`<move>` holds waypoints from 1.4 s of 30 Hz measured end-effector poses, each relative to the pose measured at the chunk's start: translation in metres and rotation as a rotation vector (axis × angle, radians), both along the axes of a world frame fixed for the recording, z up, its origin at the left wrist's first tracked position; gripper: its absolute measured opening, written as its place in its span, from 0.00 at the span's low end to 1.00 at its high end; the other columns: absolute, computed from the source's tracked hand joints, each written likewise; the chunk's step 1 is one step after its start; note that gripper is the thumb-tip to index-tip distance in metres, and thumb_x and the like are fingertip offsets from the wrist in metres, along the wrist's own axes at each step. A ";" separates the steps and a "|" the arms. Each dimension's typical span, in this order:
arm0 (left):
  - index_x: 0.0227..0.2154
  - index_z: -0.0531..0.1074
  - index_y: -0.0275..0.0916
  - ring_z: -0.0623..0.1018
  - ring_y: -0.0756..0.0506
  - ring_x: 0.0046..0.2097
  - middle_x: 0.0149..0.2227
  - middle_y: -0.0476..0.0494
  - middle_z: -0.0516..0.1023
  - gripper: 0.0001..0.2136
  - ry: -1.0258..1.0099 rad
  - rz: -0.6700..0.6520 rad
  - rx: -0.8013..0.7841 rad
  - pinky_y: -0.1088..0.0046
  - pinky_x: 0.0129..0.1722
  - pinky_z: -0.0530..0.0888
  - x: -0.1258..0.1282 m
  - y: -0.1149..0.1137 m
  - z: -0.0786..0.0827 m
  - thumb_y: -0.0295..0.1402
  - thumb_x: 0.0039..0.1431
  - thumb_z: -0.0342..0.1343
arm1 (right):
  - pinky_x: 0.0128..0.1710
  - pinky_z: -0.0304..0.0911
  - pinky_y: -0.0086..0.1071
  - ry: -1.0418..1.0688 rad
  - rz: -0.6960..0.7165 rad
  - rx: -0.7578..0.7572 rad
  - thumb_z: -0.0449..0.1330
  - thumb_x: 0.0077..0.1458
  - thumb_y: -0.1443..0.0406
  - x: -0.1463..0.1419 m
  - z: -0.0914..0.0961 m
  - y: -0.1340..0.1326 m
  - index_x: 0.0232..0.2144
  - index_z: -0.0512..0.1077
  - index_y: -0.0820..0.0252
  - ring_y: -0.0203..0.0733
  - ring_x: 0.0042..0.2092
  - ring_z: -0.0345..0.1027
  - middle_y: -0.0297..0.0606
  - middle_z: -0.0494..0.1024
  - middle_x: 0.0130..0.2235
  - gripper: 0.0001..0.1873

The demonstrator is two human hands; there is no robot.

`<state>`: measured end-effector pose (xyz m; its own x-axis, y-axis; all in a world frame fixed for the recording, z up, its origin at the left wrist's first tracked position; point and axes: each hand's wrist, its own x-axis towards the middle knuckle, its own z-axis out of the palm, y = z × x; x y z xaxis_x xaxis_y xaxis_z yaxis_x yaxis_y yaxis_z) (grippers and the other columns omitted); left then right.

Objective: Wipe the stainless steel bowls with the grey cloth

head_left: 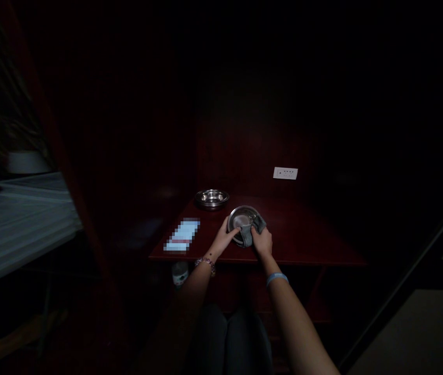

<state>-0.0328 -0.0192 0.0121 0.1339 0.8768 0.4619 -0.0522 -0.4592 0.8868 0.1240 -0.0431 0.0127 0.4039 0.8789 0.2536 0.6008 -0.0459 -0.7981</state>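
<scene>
On the dark red bench, a second steel bowl stands farther away. The other steel bowl is near the front edge, tilted, between both hands. The left hand has its fingers closed on the rim; the right hand grips a gray cloth against the bowl.

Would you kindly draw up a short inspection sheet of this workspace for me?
surface: dark red wooden table, dimly lit
job's things: steel bowl tilted between both hands; grey cloth against it
clutter: second steel bowl behind; blurred flat object at left
grippers: left hand on the bowl's rim; right hand pressing the cloth to the bowl
cables: nothing seen
surroundings: white wall plate; translucent plastic bin far left; bottle below the table edge
</scene>
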 end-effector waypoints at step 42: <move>0.49 0.60 0.37 0.76 0.44 0.44 0.42 0.43 0.75 0.22 0.138 0.099 0.068 0.62 0.52 0.70 -0.003 -0.002 -0.002 0.30 0.50 0.55 | 0.44 0.66 0.32 -0.052 -0.002 -0.055 0.54 0.57 0.55 0.000 0.000 0.002 0.51 0.70 0.58 0.45 0.45 0.73 0.43 0.78 0.45 0.23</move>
